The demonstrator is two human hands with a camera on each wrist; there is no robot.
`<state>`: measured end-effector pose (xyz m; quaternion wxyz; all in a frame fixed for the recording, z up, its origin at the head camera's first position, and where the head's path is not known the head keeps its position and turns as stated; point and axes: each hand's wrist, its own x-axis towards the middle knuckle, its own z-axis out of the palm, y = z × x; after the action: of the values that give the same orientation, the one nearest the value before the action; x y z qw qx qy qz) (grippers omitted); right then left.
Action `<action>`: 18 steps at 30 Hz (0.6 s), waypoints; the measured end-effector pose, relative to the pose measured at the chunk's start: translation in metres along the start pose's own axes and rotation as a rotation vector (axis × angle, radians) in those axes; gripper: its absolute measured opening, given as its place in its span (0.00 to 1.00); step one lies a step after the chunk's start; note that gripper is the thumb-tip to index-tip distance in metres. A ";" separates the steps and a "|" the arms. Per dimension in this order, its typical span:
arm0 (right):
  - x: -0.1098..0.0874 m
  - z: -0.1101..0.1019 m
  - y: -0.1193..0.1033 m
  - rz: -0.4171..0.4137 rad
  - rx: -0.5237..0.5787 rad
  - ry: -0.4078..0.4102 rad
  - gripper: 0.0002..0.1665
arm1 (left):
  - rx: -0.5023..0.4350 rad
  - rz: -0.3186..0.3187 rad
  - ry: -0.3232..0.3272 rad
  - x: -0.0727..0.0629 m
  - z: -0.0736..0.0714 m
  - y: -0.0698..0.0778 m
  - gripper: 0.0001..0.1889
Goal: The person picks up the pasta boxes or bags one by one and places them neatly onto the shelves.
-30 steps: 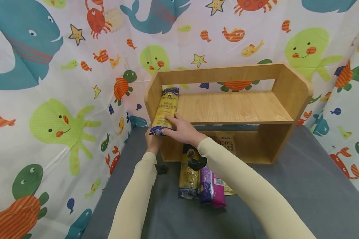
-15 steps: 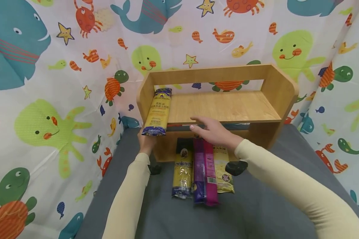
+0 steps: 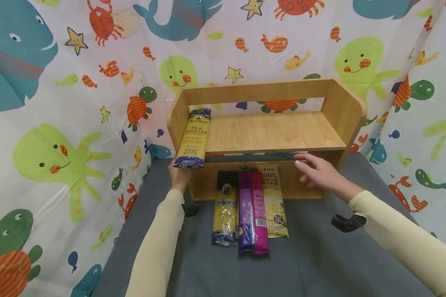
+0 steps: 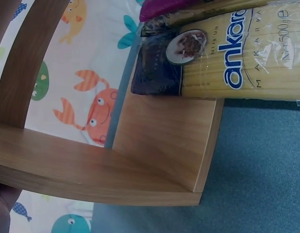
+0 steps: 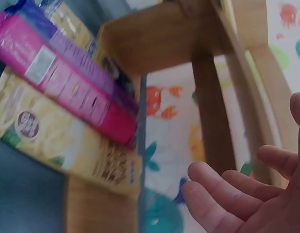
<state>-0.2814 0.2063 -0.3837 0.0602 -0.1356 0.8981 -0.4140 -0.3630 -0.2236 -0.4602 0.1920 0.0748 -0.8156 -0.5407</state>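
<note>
A yellow pasta pack (image 3: 194, 138) with blue ends lies on the left of the wooden shelf's (image 3: 275, 132) upper board, its near end jutting past the front edge. Just below that end, my left hand (image 3: 180, 175) grips the shelf's left side panel; its fingers are mostly hidden. In the left wrist view only a sliver of the hand (image 4: 1, 208) shows against the wood. My right hand (image 3: 321, 173) hovers before the shelf's lower right part, fingers loosely bent and holding nothing. In the right wrist view its fingers (image 5: 213, 189) are spread apart.
Several pasta packs lean side by side in the lower compartment: a yellow ankara pack (image 3: 225, 210), a purple-pink pack (image 3: 253, 214) and a cream-yellow pack (image 3: 274, 202). Their near ends extend onto the grey cloth (image 3: 267, 276). A sea-animal print curtain (image 3: 215, 53) hangs behind.
My right hand has let go of the yellow pack on the upper board and moved right. The left hand stays at the side panel. The camera's view has shifted slightly.
</note>
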 end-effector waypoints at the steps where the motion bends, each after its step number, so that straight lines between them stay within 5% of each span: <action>1: -0.001 0.000 0.007 0.015 0.008 0.001 0.36 | 0.003 -0.001 0.002 0.000 0.000 0.000 0.23; 7: -0.002 0.015 0.048 0.098 0.051 -0.006 0.41 | 0.005 -0.013 0.000 -0.002 0.001 0.003 0.23; 18: 0.009 0.072 0.097 0.249 0.223 -0.018 0.45 | -0.021 -0.040 -0.001 -0.004 0.000 0.005 0.24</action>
<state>-0.2932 0.2108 -0.5043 0.1337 -0.0197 0.8559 -0.4992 -0.3592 -0.2206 -0.4569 0.1813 0.0889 -0.8082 -0.5532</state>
